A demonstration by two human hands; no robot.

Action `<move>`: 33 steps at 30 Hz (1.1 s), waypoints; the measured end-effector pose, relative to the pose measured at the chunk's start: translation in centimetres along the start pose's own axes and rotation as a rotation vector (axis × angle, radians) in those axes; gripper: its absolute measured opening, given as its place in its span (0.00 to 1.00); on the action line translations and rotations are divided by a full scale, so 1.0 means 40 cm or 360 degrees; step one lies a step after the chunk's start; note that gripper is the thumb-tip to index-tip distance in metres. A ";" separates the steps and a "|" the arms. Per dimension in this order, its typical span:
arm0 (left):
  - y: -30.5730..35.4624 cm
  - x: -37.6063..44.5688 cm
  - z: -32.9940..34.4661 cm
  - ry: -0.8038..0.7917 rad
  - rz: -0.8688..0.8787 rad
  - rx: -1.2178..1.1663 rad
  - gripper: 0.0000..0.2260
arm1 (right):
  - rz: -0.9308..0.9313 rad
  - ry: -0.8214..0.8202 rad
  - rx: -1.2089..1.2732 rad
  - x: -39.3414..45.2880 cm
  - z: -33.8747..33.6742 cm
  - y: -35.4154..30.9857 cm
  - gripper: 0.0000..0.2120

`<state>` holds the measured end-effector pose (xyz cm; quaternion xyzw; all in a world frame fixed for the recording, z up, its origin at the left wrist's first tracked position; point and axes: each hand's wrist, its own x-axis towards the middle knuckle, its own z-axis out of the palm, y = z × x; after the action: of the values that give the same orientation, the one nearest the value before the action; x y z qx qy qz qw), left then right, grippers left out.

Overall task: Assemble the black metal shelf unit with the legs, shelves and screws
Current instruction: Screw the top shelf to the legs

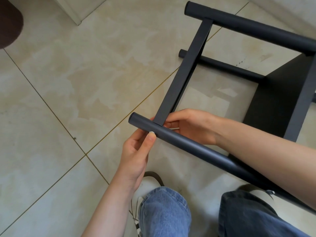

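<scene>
Screw [152, 132] on leg [179, 141], under left thumb

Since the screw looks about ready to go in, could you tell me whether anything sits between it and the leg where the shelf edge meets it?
Nothing visible does. The left hand holds the screw against the near leg, beside the shelf edge.

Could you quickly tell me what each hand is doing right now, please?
Left hand: pinches a silver screw against the near leg.
Right hand: fingers curled at the shelf edge where it meets that leg, steadying it.
</scene>
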<state>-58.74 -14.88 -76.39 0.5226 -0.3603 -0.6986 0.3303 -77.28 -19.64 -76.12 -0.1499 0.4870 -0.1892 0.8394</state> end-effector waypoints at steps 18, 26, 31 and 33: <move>-0.003 0.005 0.000 0.0004 0.0003 -0.0049 0.23 | 0.0028 0.0000 -0.0056 0.001 0.004 -0.007 0.11; 0.001 0.003 0.002 0.0015 0.0008 -0.0067 0.27 | 0.0022 0.0085 -0.0108 -0.009 0.017 -0.008 0.21; 0.008 -0.003 0.001 0.0009 -0.0011 -0.0014 0.19 | -0.0023 0.0141 -0.0167 -0.025 0.037 -0.009 0.13; 0.015 -0.005 0.002 0.0001 -0.0020 -0.0005 0.19 | -0.0028 0.0213 -0.0268 -0.037 0.040 -0.009 0.08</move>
<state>-58.71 -15.02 -75.77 0.5244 -0.3559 -0.7011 0.3269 -76.63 -19.14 -74.07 -0.2112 0.5547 -0.1647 0.7877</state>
